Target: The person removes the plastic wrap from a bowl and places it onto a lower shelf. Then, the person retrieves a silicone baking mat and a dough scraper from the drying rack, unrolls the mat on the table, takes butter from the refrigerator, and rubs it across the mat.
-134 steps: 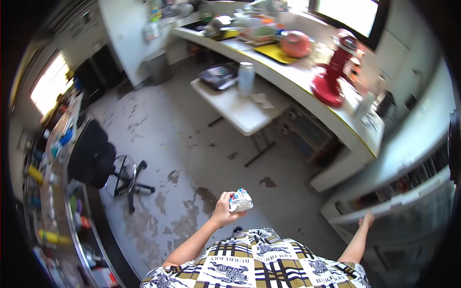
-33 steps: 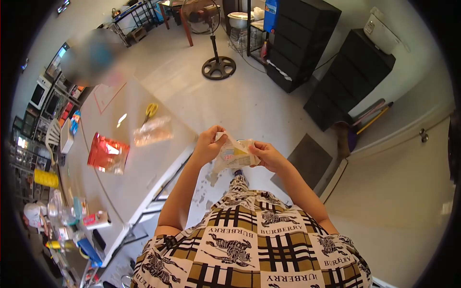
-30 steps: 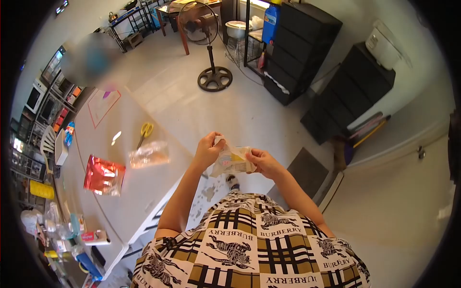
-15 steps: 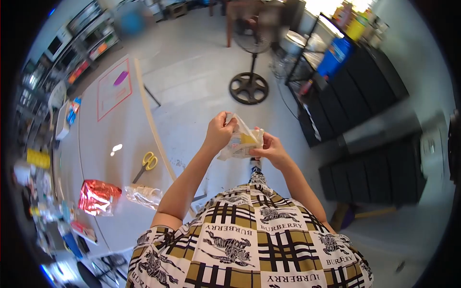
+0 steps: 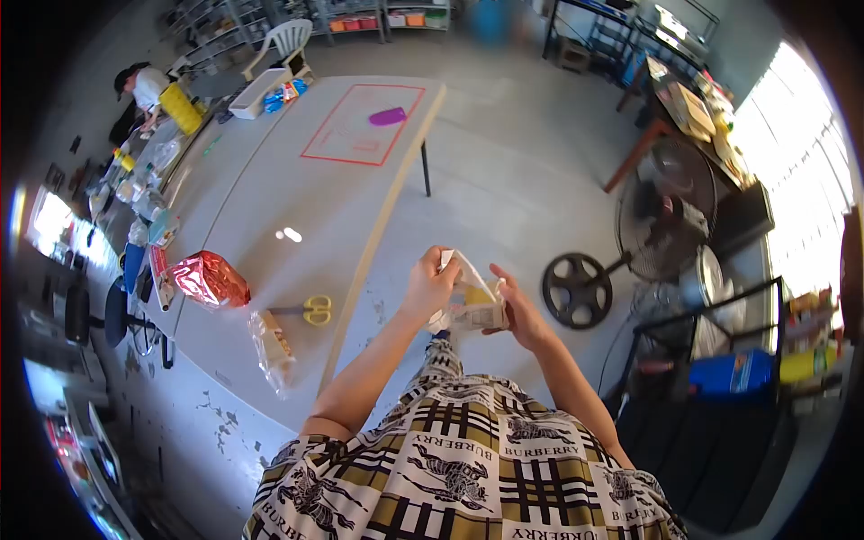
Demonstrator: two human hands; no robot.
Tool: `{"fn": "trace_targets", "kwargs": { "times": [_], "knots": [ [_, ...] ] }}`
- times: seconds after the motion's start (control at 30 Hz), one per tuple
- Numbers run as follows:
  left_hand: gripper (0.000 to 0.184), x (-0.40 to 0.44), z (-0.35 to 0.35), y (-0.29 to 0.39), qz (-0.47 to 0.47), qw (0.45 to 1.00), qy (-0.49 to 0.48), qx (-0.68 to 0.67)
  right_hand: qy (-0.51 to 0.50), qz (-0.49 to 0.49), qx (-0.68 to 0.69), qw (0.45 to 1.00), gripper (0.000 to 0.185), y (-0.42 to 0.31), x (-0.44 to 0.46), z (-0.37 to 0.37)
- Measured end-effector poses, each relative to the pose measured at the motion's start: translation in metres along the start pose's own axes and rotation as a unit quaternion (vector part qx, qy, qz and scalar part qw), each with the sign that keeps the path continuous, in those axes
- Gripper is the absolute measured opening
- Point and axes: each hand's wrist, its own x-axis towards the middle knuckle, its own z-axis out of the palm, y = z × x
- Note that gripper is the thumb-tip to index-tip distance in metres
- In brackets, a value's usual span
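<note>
My left hand (image 5: 430, 286) pinches the raised flap of a white translucent wrapper (image 5: 472, 315) in front of my body. On the other side, my right hand (image 5: 524, 313) grips the wrapper's edge. Something yellow shows inside it, partly covered by the wrapping. To the left, a long table (image 5: 306, 207) carries a shiny red bag (image 5: 211, 279), yellow-handled scissors (image 5: 315, 310) and a clear plastic packet (image 5: 272, 346) near its edge. Farther up the table lie a purple scraper (image 5: 388, 116) and a red-outlined mat (image 5: 346, 135).
A standing fan (image 5: 577, 290) is on the floor to the right, beside a black rack (image 5: 711, 315) with a blue container (image 5: 731, 373). A white tray (image 5: 259, 93) sits at the table's far left. Another person (image 5: 148, 88) leans over a cluttered counter at upper left.
The view has swung left from the counter and then the drawers toward the long table. Earlier my right hand was at a freezer or fridge edge; now both hands hold the wrapper, its flap raised.
</note>
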Motion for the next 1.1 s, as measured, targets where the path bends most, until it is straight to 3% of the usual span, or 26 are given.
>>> {"fn": "trace_targets", "kwargs": {
  "times": [0.13,0.23,0.37,0.43,0.63,0.7,0.8,0.9,0.97,1.0,1.03,1.1],
  "knots": [
    [0.017,0.071,-0.013,-0.027,-0.043,0.999,0.006,-0.032,-0.049,-0.024,-0.183,0.982,0.06,-0.019,0.079,-0.012],
    [0.017,0.128,-0.028,-0.002,-0.088,0.992,-0.017,-0.089,-0.051,-0.056,-0.216,0.973,0.057,-0.034,0.146,-0.021],
    [0.017,0.23,-0.045,-0.002,-0.078,0.991,-0.017,-0.104,-0.035,-0.08,-0.189,0.978,0.054,-0.074,0.232,-0.024],
    [0.017,0.278,-0.059,0.002,-0.01,0.999,-0.019,-0.042,-0.038,-0.093,-0.183,0.978,0.053,-0.103,0.271,-0.016],
    [0.016,0.366,-0.095,-0.011,-0.003,0.999,0.038,-0.021,-0.093,0.007,-0.24,0.966,0.058,-0.151,0.37,-0.013],
    [0.016,0.384,-0.107,-0.014,-0.004,0.997,0.077,-0.001,-0.102,0.091,-0.112,0.984,0.06,-0.157,0.403,-0.009],
    [0.015,0.404,-0.126,-0.021,-0.012,0.985,0.165,0.041,-0.113,0.12,-0.152,0.975,0.057,-0.159,0.457,-0.007],
    [0.016,0.425,-0.151,-0.039,-0.057,0.979,0.194,0.029,-0.186,0.109,-0.176,0.96,0.05,-0.147,0.524,-0.024],
    [0.022,0.435,-0.164,-0.031,-0.011,0.977,0.115,-0.182,-0.23,0.147,-0.192,0.943,0.042,-0.143,0.561,-0.026],
    [0.046,0.436,-0.18,-0.03,-0.035,0.986,0.074,-0.143,-0.228,0.137,-0.165,0.95,0.04,-0.129,0.584,-0.032],
    [0.046,0.435,-0.182,-0.034,-0.037,0.983,0.105,-0.147,-0.22,0.134,-0.142,0.956,0.038,-0.125,0.6,-0.04],
    [0.067,0.441,-0.191,-0.039,0.045,0.911,0.187,-0.365,-0.28,0.178,-0.186,0.925,0.037,-0.165,0.625,-0.02]
  ]
}}
